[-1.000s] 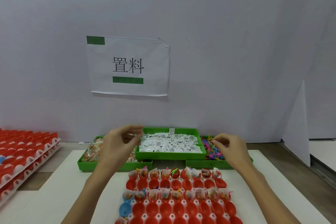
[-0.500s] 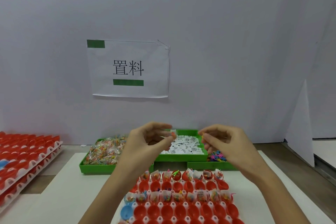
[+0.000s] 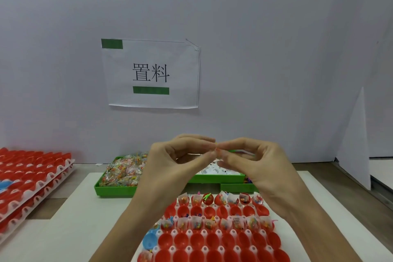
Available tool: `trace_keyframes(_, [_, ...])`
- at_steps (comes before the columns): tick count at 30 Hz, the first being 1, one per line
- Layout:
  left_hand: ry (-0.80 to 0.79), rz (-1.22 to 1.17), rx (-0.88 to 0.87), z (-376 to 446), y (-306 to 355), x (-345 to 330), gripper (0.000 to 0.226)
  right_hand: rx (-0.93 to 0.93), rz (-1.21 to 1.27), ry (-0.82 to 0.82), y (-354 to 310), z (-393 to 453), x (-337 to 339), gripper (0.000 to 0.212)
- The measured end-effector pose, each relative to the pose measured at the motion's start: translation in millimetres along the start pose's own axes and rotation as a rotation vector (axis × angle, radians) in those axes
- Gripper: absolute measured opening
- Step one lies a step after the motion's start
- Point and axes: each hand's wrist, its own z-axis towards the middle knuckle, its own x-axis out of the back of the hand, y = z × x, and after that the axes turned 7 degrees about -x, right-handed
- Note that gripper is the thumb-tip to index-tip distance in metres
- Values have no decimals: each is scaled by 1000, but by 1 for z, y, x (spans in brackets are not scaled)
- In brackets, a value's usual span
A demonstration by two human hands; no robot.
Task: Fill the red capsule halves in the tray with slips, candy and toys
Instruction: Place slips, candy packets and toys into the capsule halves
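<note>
The white tray [image 3: 274, 220] of red capsule halves [image 3: 209, 240] lies in front of me. Two of its rows hold slips, candy and toys; the rows between and nearer are bare red cups. My left hand [image 3: 176, 164] and my right hand [image 3: 257, 166] are raised above the tray's far end, with their fingertips meeting. Each hand pinches something small, and a yellowish bit shows where the fingertips touch. Behind them stand the green candy bin [image 3: 119, 176], the slip bin [image 3: 219, 173] and the toy bin [image 3: 238, 187], all partly hidden by my hands.
Stacked trays of red halves [image 3: 32, 178] sit at the left edge. A blue capsule half [image 3: 150, 240] lies at the tray's left side. A paper sign [image 3: 151, 74] hangs on the grey wall. A white board [image 3: 355, 144] leans at the right.
Both hands left the bins, rose and came together; the left hand came from the candy bin and the right hand from the toy bin. Their fingertips now touch.
</note>
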Motion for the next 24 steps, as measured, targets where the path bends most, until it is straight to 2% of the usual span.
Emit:
trace_keyframes(3, [21,-11,-22,0,1,2,18,29,44,12,1,0,-5,21])
trace_keyframes(7, [47,-23,-5,0,-1,5,20,56,90,37,7,3,-12,15])
trace_keyframes(14, [58,29,50,1,-11,6,15,-71,242,-124,16,12,-7,20])
trace_keyframes(16, [68,50,90,3,-14,8,14,-89,226,-121,25,19,-3,18])
trace_keyframes(18, [78,68,121,4,-18,11,14,-98,102,-20,36,31,2,17])
trace_keyframes(21, [76,67,155,6,-21,15,14,-78,-369,180,61,57,12,17])
trace_keyframes(24, [72,74,170,7,-24,19,14,-79,-744,200,84,82,19,13])
